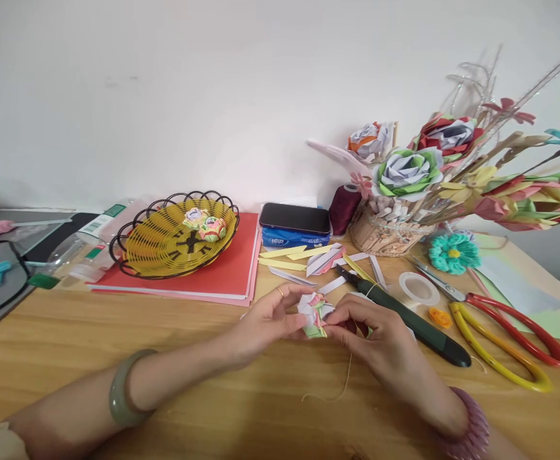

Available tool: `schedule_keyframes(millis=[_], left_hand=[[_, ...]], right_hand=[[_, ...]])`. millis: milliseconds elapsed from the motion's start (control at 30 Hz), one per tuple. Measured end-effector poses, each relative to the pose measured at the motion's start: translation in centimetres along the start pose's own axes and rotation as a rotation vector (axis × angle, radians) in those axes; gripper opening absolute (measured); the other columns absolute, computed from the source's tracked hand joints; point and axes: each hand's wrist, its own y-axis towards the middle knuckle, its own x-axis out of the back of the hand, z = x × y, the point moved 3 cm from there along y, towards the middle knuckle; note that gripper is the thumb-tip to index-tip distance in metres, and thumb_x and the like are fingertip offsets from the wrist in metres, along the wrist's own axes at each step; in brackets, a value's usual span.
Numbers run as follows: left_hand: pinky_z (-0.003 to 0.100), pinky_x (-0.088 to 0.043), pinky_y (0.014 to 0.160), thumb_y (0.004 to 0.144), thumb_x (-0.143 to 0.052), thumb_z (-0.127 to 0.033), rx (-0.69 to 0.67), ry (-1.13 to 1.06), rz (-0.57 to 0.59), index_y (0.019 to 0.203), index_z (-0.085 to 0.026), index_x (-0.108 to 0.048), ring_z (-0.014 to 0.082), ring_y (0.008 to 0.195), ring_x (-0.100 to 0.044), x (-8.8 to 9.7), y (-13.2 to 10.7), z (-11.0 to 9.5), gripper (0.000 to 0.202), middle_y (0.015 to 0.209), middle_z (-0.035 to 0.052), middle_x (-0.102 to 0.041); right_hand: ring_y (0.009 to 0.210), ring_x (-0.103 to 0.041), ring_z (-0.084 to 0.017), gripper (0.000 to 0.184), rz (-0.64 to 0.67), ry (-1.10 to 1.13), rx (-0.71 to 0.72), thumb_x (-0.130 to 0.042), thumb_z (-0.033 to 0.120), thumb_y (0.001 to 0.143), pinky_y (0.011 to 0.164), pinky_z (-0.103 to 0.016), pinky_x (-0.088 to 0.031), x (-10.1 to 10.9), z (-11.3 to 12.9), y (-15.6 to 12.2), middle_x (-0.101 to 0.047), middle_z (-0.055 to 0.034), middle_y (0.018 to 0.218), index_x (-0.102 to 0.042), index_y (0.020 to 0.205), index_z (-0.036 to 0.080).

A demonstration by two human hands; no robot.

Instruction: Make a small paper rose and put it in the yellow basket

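Between my two hands is a small folded paper flower (315,313) in white, pink and green, held just above the wooden table. My left hand (274,319) pinches its left side with thumb and fingers. The fingertips of my right hand (370,326) are closed on its right edge. A thin tan thread (347,380) hangs below my right hand and trails onto the table. Folded paper strips (292,255) in yellow, white and pink lie just beyond my hands. Beside my right hand rests a dark green long-handled tool (418,326) with a black tip.
A yellow woven basket (155,239) holding small paper flowers stands on red paper (241,268). A phone (295,217) lies on a blue pack (294,238). To the right are a maroon thread spool (343,207), white tape (419,287), scissors (504,319) and a pot (385,236) of paper flowers.
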Motion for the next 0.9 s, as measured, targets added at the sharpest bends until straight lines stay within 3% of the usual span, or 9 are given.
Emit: schedule_keyframes(millis=[400, 633, 800, 900], left_hand=[[0.025, -0.042, 0.071, 0.074, -0.066, -0.031, -0.020, 0.068, 0.021, 0.107, -0.020, -0.056, 0.0167, 0.092, -0.051, -0.1, 0.1, -0.2, 0.036, 0.108, 0.0073, -0.053], [0.028, -0.047, 0.075, 0.074, -0.066, -0.025, 0.005, -0.082, -0.013, 0.104, -0.023, -0.057, 0.0164, 0.095, -0.052, 0.0, 0.0, 0.0, 0.031, 0.113, 0.0059, -0.052], [0.029, -0.048, 0.077, 0.074, -0.066, -0.024, -0.002, -0.149, -0.011, 0.106, -0.023, -0.057, 0.0173, 0.097, -0.055, 0.0, -0.1, -0.3, 0.033, 0.115, 0.0066, -0.052], [0.029, -0.047, 0.079, 0.076, -0.064, -0.023, -0.014, -0.182, 0.001, 0.107, -0.023, -0.057, 0.0170, 0.098, -0.055, 0.1, -0.1, -0.4, 0.031, 0.118, 0.0061, -0.050]], right_hand=[[0.057, -0.054, -0.012, 0.015, -0.003, -0.059, -0.014, -0.057, 0.020, 0.080, 0.052, -0.023, -0.041, -0.2, -0.1, 0.0, -0.061, 0.0004, 0.064, -0.059, 0.065, 0.020], [0.062, -0.055, -0.014, 0.018, -0.007, 0.073, -0.054, -0.053, 0.025, 0.083, 0.056, -0.024, -0.042, 0.3, 0.7, 0.2, -0.062, -0.0006, 0.068, -0.063, 0.069, 0.020], [0.057, -0.050, -0.013, 0.026, -0.156, 0.085, -0.094, -0.049, 0.031, 0.085, 0.051, -0.024, -0.039, 1.2, 0.7, -0.2, -0.056, 0.0007, 0.062, -0.059, 0.063, 0.020], [0.055, -0.048, -0.012, 0.020, -0.246, 0.052, -0.055, -0.053, 0.028, 0.084, 0.049, -0.023, -0.039, 1.3, 0.7, -0.4, -0.054, 0.0021, 0.061, -0.058, 0.065, 0.021]])
